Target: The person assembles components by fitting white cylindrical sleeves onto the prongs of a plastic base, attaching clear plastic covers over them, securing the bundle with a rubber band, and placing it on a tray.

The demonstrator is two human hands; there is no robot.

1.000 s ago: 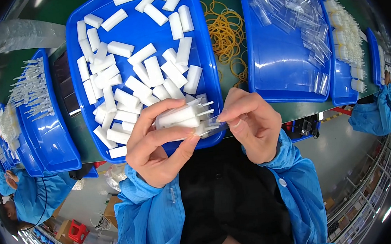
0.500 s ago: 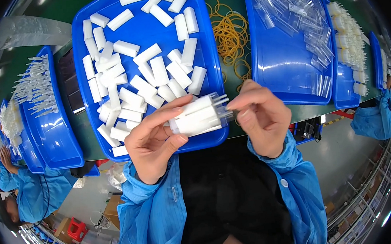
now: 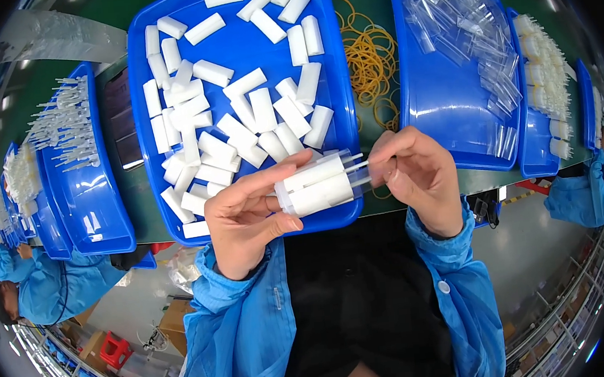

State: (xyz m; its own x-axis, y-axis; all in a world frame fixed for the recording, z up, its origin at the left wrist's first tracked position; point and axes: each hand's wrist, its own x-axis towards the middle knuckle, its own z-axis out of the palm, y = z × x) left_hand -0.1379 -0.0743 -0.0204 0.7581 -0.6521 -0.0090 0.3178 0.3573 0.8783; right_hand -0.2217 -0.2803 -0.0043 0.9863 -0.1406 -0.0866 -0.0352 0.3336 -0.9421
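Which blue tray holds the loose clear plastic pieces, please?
The blue tray just right of the yellow rubber bands; the large tray left of them holds white blocks, outer trays whitish parts.

Worn on the head, left of a side-by-side pair; fisheye, very wide. Faces steeply down, upright and unmirrored. Looks from above, at close range, onto fingers near mid-frame. Takes in desk across the upper part, black shirt at bottom centre, floor at both lower sides. Bends straight edges toward a dark, rounded rim.
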